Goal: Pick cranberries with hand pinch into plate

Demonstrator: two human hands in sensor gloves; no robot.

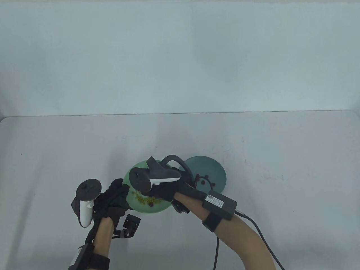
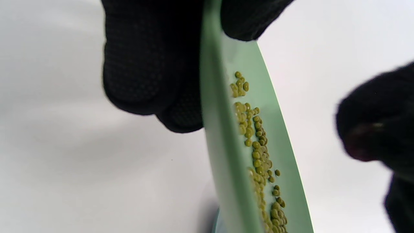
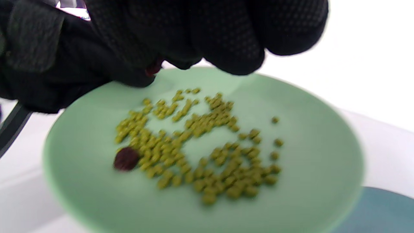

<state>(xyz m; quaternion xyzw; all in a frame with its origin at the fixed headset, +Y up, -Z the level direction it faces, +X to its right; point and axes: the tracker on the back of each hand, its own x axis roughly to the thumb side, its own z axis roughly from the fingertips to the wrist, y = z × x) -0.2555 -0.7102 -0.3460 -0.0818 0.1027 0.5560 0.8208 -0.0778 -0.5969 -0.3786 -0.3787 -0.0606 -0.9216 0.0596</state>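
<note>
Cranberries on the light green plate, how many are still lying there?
1 lying loose: a cranberry at the near-left edge of the green beans on the light green plate. The right hand seems to pinch another; it may hide more.

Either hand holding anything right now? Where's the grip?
Left hand grips the light green plate by its rim. Right hand pinches a cranberry at its fingertips.

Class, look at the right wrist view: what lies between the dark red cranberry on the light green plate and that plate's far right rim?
A scatter of small yellow-green beans lies between the cranberry and the plate rim.
</note>
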